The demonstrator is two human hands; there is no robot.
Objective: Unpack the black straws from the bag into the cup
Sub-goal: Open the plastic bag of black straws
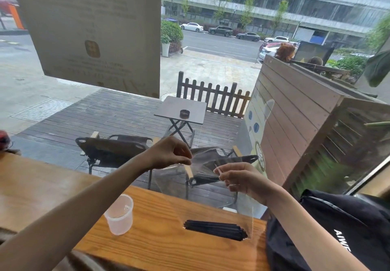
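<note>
Both hands raised, left hand [168, 154] and right hand [238, 178] pinching the barely visible clear plastic bag [202, 178], bundle of black straws [215, 229] at its bottom, translucent plastic cup [119, 214] on wooden counter [160, 249].

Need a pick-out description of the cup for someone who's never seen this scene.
Start at the wooden counter along the window. The cup stands on its left part, under the left forearm and left of the black straws. It is the only translucent, pale, empty plastic vessel there.
</note>
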